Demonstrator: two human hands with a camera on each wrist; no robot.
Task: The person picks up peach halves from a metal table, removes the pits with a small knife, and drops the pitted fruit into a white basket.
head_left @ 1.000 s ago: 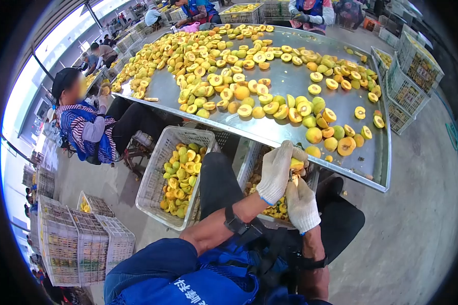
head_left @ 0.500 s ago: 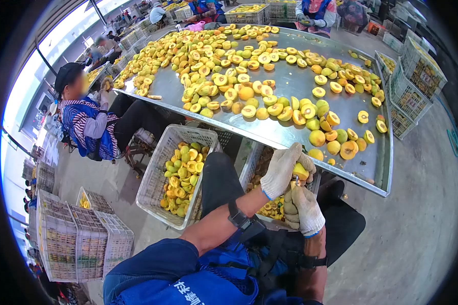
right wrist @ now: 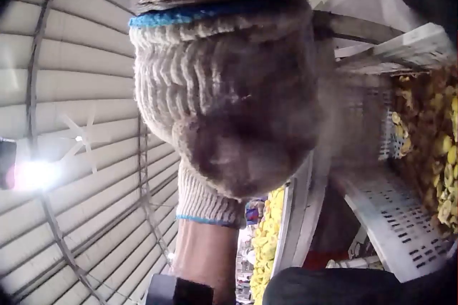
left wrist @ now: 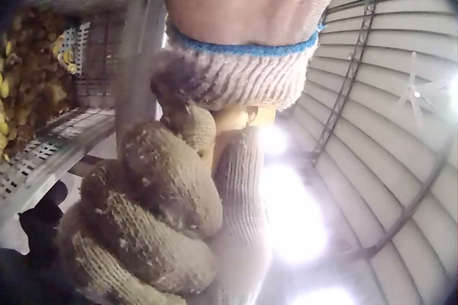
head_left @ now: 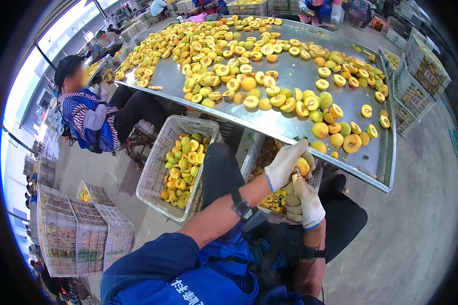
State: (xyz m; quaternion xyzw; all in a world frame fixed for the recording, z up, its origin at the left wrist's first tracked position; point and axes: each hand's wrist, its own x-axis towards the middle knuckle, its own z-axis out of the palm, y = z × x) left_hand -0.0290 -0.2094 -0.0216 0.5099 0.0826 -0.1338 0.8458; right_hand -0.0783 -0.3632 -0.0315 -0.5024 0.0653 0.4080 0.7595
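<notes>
Gloved left hand [head_left: 284,165] grips one yellow peach [head_left: 303,166], right hand [head_left: 305,202] clenches a small tool; many uncut peaches remain on the steel bench [head_left: 290,76].

A: What was the table [head_left: 310,76] made of?
B: Shiny, smooth sheet metal. The crate [head_left: 160,168] was pale latticed plastic.
A: And the gloves?
B: Rough knitted cloth on the left hand [head_left: 285,165] and the right hand [head_left: 304,202].
</notes>
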